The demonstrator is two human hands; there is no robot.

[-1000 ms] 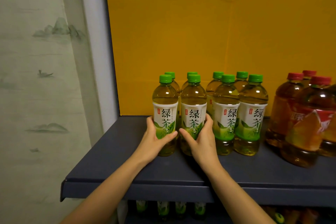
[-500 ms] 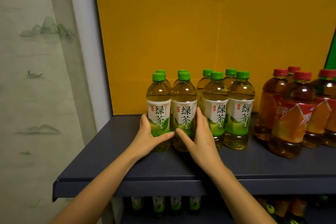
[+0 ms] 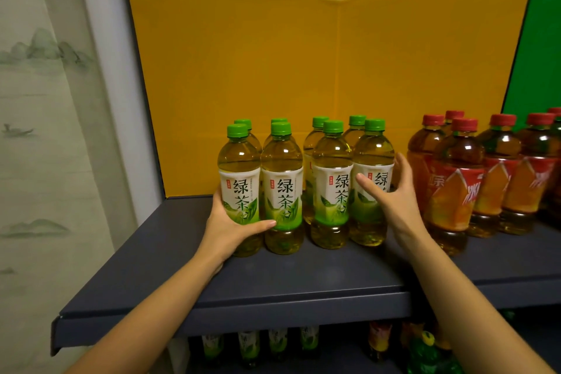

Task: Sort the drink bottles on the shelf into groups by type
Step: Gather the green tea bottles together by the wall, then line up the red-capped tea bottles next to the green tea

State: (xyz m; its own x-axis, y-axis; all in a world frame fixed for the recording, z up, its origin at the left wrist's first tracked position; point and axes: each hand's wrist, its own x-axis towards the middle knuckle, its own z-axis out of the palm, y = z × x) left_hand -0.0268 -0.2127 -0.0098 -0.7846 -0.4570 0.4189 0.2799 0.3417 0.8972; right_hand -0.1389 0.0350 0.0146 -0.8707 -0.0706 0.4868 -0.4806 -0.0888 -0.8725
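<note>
Several green-capped green tea bottles stand in two rows on the dark shelf (image 3: 303, 282). My left hand (image 3: 227, 232) wraps the lower part of the front left green tea bottle (image 3: 239, 161), thumb across its label. My right hand (image 3: 394, 203) cups the front right green tea bottle (image 3: 374, 155), with the thumb on its label and the fingers round its right side. Just to the right stands a group of several red-capped amber tea bottles (image 3: 455, 191), a small gap away from the green ones.
A yellow back panel (image 3: 303, 55) closes the shelf behind, with a green panel (image 3: 540, 39) at the far right. A painted wall (image 3: 45, 130) and white post lie left. More bottles (image 3: 249, 343) stand on the shelf below.
My right hand has left the second front bottle and moved right onto the front right green tea bottle. My left hand stays on the left bottle. The view has shifted right.
</note>
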